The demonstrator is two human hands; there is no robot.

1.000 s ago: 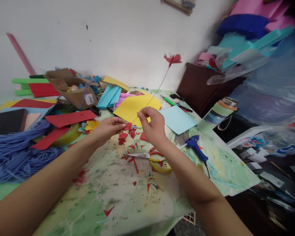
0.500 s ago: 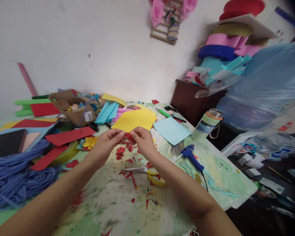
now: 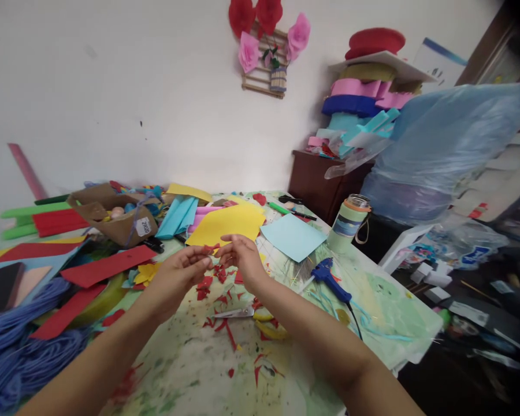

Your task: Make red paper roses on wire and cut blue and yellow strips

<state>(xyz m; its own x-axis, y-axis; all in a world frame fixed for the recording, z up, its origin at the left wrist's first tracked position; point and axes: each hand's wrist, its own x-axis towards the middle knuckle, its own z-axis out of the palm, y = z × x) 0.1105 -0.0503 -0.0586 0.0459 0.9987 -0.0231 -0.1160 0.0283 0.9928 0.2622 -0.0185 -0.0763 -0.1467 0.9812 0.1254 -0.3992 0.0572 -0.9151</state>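
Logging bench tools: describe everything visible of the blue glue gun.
The glue gun has a blue, plastic-looking body and lies on the patterned table cover, near a corner of the pale blue sheet. Its handle slants toward the lower right of the view, with a black cord running from its end. A pale stick shows at the head's left side. No one is holding it; power state not visible.

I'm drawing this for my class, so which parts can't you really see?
All in the head view:
Red piece by the left hand's fingertips: too small and blurred to tell its exact shape.
Scissors: handles partly hidden by the right forearm.
Blue yarn: cut off by the left edge.
Cardboard box: its bottom, hidden by its front wall and contents.
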